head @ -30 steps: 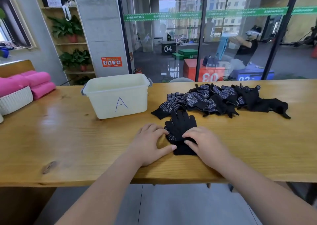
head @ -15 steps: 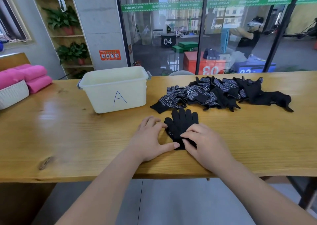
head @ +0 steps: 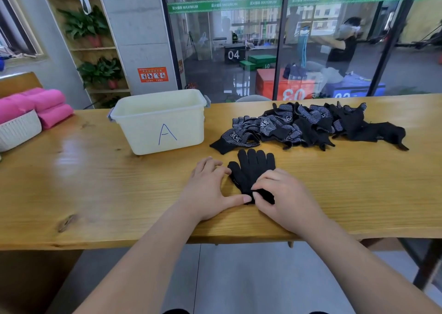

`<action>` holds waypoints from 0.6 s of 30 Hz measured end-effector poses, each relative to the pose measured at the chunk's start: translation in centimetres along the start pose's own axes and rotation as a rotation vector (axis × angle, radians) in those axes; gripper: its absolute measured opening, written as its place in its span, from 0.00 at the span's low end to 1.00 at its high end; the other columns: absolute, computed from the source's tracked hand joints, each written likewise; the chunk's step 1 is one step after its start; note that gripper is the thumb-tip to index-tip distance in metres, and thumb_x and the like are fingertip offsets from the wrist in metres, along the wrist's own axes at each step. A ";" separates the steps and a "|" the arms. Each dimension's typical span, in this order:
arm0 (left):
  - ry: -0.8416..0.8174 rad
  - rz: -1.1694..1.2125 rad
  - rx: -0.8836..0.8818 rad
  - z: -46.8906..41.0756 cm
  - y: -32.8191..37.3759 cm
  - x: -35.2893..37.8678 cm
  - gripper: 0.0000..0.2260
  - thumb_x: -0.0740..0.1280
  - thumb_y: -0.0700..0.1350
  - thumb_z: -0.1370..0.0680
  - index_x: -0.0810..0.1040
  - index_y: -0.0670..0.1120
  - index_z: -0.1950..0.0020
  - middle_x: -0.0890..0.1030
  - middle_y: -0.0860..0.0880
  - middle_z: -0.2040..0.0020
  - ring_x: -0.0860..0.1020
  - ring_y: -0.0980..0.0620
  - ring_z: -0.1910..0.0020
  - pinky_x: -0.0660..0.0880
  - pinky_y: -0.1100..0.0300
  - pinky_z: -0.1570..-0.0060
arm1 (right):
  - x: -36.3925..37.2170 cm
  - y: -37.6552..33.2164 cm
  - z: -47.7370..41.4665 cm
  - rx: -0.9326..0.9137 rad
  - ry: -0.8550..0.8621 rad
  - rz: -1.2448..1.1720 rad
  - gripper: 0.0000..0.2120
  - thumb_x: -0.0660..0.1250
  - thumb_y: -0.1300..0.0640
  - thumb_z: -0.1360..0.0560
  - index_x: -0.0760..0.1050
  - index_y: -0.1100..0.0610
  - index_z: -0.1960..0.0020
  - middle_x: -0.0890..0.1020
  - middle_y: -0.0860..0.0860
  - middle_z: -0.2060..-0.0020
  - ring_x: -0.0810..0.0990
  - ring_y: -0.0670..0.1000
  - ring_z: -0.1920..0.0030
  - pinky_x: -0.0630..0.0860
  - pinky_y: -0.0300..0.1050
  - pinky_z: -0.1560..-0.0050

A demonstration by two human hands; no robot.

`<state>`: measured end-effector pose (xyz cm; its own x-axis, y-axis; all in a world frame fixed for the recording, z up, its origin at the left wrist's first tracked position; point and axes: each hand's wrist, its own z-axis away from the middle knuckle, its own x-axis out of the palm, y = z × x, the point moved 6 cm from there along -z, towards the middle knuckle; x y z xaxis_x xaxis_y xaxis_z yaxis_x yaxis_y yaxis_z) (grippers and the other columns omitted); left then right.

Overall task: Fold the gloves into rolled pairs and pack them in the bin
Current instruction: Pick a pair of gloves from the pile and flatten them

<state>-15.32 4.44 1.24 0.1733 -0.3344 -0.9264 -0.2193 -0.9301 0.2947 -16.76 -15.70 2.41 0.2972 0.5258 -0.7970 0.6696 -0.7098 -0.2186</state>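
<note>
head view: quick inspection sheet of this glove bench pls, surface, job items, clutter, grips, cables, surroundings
surface: wooden table, glossy, with a dark knot near the front edge
job's things: laid-out gloves flat, fingers pointing away; glove pile behind them to the right; white bin marked A, left of the pile, no gloves seen in the part of its inside that shows
clutter: pink rolls and a white basket at the far left
grips: left grip flat on the table, thumb at the gloves' cuff; right grip pinches the cuff
cables: nothing seen
surroundings: glass wall behind the table; potted plants on a shelf
</note>
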 end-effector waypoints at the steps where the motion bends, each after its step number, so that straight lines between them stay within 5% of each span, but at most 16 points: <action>1: 0.000 -0.004 0.001 0.0 0.1 -0.1 0.50 0.57 0.86 0.37 0.73 0.55 0.25 0.67 0.54 0.22 0.51 0.52 0.18 0.57 0.46 0.19 | 0.0 0.0 0.0 0.005 -0.001 -0.013 0.10 0.67 0.47 0.21 0.85 0.49 0.50 0.80 0.39 0.53 0.76 0.45 0.50 0.79 0.45 0.52; 5: 0.027 0.010 0.017 0.1 0.3 -0.4 0.52 0.58 0.86 0.37 0.69 0.55 0.23 0.67 0.55 0.24 0.54 0.52 0.19 0.60 0.46 0.20 | -0.2 0.1 0.0 0.015 0.015 -0.047 0.12 0.63 0.48 0.19 0.84 0.49 0.50 0.80 0.38 0.53 0.76 0.44 0.50 0.78 0.46 0.51; 9: 0.056 -0.020 0.062 0.1 0.4 -0.2 0.42 0.52 0.81 0.25 0.62 0.58 0.18 0.64 0.56 0.21 0.55 0.51 0.18 0.60 0.45 0.20 | -0.3 1.1 -0.2 0.103 0.047 -0.011 0.11 0.67 0.53 0.20 0.83 0.50 0.40 0.80 0.42 0.43 0.75 0.47 0.40 0.78 0.47 0.43; 13: -0.041 -0.057 0.030 -0.2 0.4 0.4 0.42 0.55 0.80 0.25 0.63 0.58 0.17 0.62 0.62 0.18 0.52 0.53 0.17 0.55 0.48 0.18 | 1.1 2.4 -0.7 0.232 -0.185 0.027 0.20 0.64 0.43 0.19 0.76 0.41 0.28 0.73 0.40 0.26 0.67 0.47 0.26 0.69 0.49 0.27; 18: -0.086 -0.042 -0.009 -0.4 0.1 0.5 0.47 0.56 0.82 0.28 0.63 0.56 0.16 0.60 0.63 0.17 0.51 0.54 0.17 0.53 0.47 0.18 | 1.1 3.4 -2.3 0.357 -0.311 0.053 0.29 0.60 0.36 0.20 0.66 0.41 0.20 0.62 0.45 0.18 0.57 0.51 0.18 0.59 0.55 0.19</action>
<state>-14.86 4.08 0.88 0.0988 -0.2814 -0.9545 -0.2046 -0.9444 0.2573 -12.60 -16.52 2.08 0.0699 0.3577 -0.9312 0.3672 -0.8772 -0.3093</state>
